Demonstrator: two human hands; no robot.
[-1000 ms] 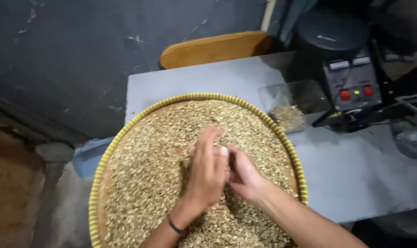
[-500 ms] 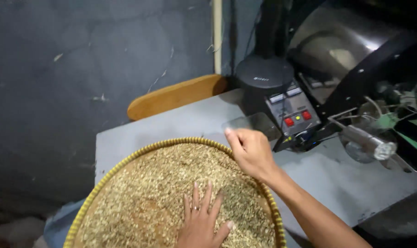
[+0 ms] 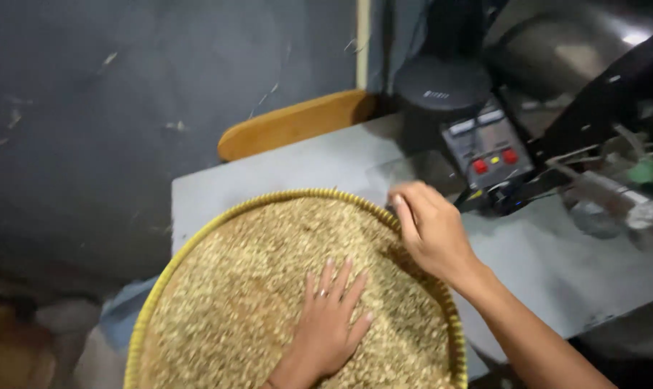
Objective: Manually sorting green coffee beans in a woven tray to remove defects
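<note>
Head view looks down on a round woven tray with a yellow rim, heaped with pale tan grains — it fills the lower left of the frame and sits on a grey worktop. The left hand lies flat on the grains at about 5 o'clock from the tray's centre, palm down, fingers spread, a ring on one finger; it grips nothing. The right hand is at the tray's rim near 2 o'clock, fingers curled together with the tips pinched; whether it holds any grains I cannot tell. Just past it at 12 o'clock lies a clear plastic container, partly hidden by the hand.

The tray's far rim stops short of the worktop's back edge, leaving a bare grey strip from 11 to 1 o'clock. A curved wooden chair back stands just behind that edge. To the right, at 3 o'clock, the worktop is bare out to its front right corner. At 1 to 2 o'clock stands a dark machine with a control panel and red buttons, near the right hand; metal parts and a glass piece crowd the far right edge.

Compared with half a second ago, the left hand has stayed flat on the grains in much the same spot, while the right hand remains at the rim by the container — the view itself has shifted slightly.
</note>
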